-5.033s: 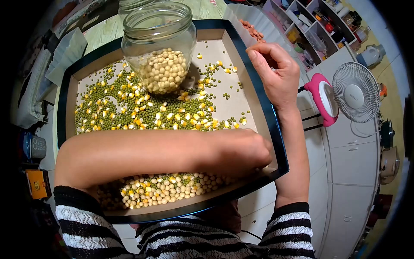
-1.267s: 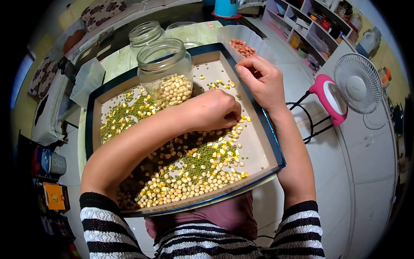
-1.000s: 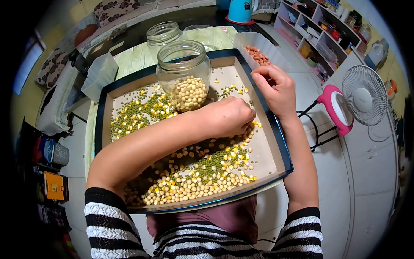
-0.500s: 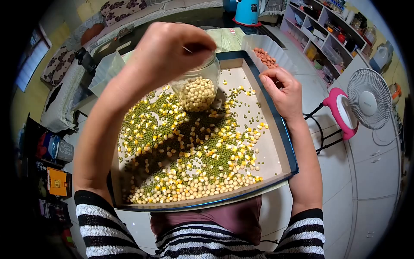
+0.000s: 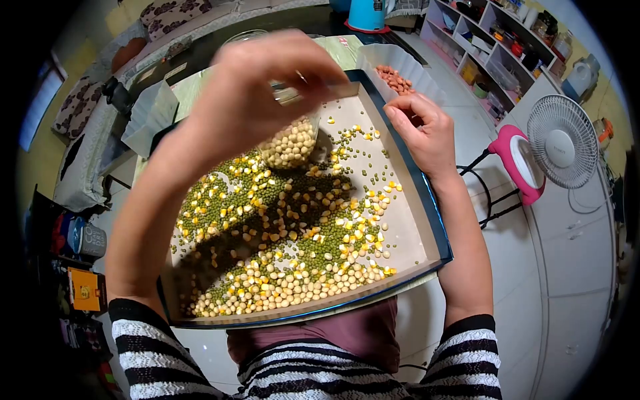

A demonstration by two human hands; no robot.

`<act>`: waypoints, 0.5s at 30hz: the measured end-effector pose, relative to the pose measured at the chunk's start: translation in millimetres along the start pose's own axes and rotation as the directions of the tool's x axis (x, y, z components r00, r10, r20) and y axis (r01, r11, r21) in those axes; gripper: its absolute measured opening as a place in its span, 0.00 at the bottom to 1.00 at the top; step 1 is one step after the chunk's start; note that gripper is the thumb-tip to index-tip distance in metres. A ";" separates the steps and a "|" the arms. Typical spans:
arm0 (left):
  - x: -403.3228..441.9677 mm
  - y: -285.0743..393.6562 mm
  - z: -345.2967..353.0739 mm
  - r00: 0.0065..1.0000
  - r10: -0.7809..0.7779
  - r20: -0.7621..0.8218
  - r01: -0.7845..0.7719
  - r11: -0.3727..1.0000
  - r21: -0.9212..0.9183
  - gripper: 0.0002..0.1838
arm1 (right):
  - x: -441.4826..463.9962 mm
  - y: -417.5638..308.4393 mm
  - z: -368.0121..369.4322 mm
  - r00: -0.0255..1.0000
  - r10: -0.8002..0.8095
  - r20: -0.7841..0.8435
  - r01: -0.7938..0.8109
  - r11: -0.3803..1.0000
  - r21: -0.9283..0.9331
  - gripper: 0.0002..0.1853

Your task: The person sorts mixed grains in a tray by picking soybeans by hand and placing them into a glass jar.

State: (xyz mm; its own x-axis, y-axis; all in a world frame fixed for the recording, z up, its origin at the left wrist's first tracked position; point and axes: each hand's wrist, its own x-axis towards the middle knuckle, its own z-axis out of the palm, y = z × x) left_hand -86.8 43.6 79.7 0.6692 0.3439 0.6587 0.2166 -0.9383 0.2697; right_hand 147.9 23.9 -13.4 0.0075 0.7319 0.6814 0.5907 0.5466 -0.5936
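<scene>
Tray (image 5: 410, 230) bears a glass jar (image 5: 293, 133). Over it, the left hand (image 5: 267, 75) is blurred and I cannot tell its grip; the right hand (image 5: 425, 130), beside the tray's right edge, has fingertips close together. Pale beans (image 5: 287, 151) lie inside the jar.

A shallow, dark-rimmed box (image 5: 403, 221) holds pale soybeans (image 5: 287, 293) massed along its near side, with small green mung beans (image 5: 327, 247) and yellow-white corn (image 5: 360, 235) mixed across the middle and left, sparser at right. Toward the far side stands a glass jar (image 5: 292, 143), partly hidden, containing soybeans.
</scene>
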 end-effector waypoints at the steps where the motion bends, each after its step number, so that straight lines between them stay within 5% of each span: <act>1: -1.7 6.7 11.8 0.996 0.017 0.093 -0.014 0.999 -0.035 0.09 | 0.3 -0.6 -0.3 1.000 0.002 0.005 -0.002 1.000 -0.004 0.05; 6: -18.5 8.8 76.4 0.866 -0.037 0.498 0.169 0.960 -0.223 0.11 | 0.5 -0.7 0.1 1.000 0.006 0.008 -0.006 1.000 -0.017 0.05; 15: -22.1 -1.5 105.9 0.810 -0.004 0.587 0.182 0.952 -0.245 0.10 | 0.9 -1.6 0.0 1.000 -0.011 -0.008 0.011 1.000 -0.014 0.05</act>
State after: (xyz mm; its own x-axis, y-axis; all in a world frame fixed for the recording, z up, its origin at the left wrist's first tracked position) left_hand -26.7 33.4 -9.6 0.9581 0.2600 0.1204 0.1541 -0.8219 0.5484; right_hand 146.9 23.7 -11.8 0.0071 0.7224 0.6915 0.6017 0.5492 -0.5799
